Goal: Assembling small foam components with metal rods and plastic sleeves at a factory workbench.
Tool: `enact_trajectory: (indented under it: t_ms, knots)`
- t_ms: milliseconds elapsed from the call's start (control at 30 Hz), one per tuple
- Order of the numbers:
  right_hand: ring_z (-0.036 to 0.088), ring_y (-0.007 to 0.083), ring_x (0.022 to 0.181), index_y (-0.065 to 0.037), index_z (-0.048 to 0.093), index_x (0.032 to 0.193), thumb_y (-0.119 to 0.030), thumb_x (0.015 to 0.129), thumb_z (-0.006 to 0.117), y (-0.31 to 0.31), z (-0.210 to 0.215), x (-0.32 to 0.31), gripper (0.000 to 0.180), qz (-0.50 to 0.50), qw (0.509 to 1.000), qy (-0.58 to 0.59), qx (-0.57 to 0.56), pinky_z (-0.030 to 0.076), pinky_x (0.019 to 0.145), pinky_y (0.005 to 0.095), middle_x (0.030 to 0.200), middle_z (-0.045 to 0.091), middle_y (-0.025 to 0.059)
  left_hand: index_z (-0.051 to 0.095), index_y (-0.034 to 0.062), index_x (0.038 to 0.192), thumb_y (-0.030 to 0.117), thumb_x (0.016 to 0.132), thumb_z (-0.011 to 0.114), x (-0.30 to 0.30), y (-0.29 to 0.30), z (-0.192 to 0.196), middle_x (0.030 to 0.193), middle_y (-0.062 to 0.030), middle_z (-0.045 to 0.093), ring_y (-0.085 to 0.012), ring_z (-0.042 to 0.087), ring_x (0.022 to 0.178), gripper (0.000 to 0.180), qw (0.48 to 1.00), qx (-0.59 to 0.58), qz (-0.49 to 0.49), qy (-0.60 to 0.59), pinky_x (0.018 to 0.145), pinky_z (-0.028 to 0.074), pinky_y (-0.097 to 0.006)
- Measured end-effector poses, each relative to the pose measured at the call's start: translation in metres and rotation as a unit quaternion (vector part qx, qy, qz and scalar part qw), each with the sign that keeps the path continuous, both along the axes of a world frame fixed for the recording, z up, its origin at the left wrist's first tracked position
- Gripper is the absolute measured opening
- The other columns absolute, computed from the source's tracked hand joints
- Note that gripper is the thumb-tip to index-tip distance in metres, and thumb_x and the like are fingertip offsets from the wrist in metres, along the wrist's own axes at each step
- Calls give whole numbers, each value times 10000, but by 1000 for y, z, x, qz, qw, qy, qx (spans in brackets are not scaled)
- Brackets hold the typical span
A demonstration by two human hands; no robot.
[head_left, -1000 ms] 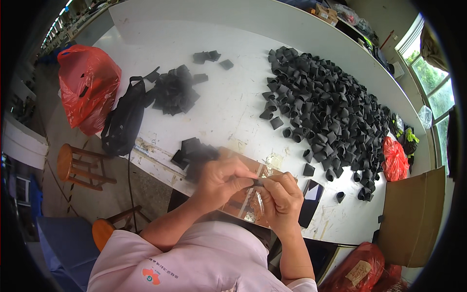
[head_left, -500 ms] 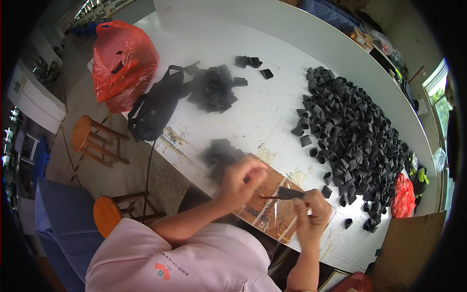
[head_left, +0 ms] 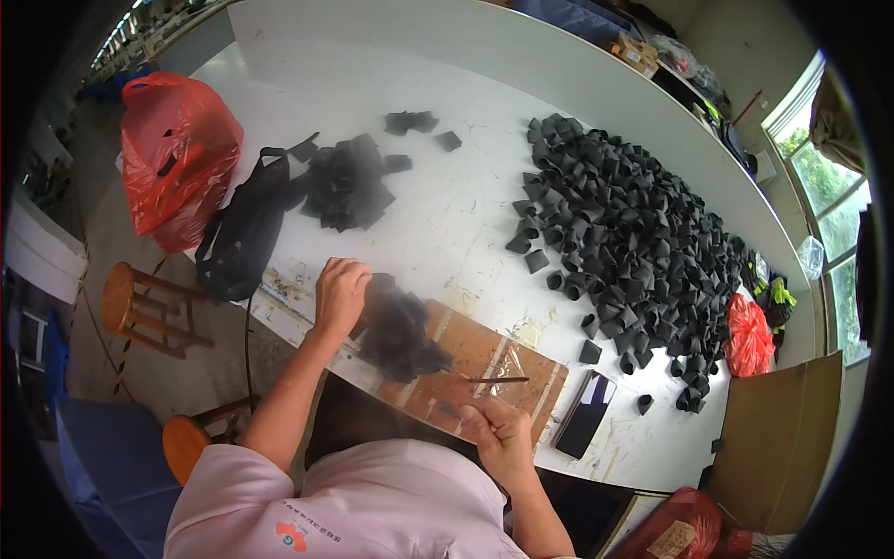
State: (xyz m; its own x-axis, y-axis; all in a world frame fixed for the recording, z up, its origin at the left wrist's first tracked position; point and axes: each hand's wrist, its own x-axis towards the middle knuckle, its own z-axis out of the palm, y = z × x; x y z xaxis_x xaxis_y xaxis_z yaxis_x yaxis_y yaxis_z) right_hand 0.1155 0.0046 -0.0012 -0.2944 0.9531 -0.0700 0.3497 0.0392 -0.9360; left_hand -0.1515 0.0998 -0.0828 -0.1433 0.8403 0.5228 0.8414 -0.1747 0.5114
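Has left hand [head_left: 341, 293] curled beside flat-looking black pieces [head_left: 402, 334], right hand [head_left: 504, 436], fingers bent, over a brown board [head_left: 468, 341]; can't tell if gripping anything. Seems to have many black loops [head_left: 633, 224] done, heaped on the counter [head_left: 466, 224], with flat ones to go.

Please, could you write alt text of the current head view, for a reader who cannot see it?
A person's left hand is beside a small dark pile, the right hand over a brown board. A large heap of curled black pieces lies at the right on the white table.
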Motion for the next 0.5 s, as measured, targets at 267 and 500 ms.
enact_trajectory:
  t_ms: [267,500]
  knots:
    - [553,241,600,-43,578,906,-149,780,625,-1,10,-19,171,-42,940,-197,275,440,478,330,712,535,83,569,5,742,-19,677,637,45,-16,84,794,-90,615,-250,572,759,97,975,-2,-223,2,678,445,-353]
    - [553,208,553,-21,614,861,-127,774,637,3,-13,-17,139,-111,966,-117,201,433,474,294,669,555,102,585,45,789,75,778,586,89,-38,76,726,-93,558,-231,556,688,32,878,-176,-412,-170,627,435,-305]
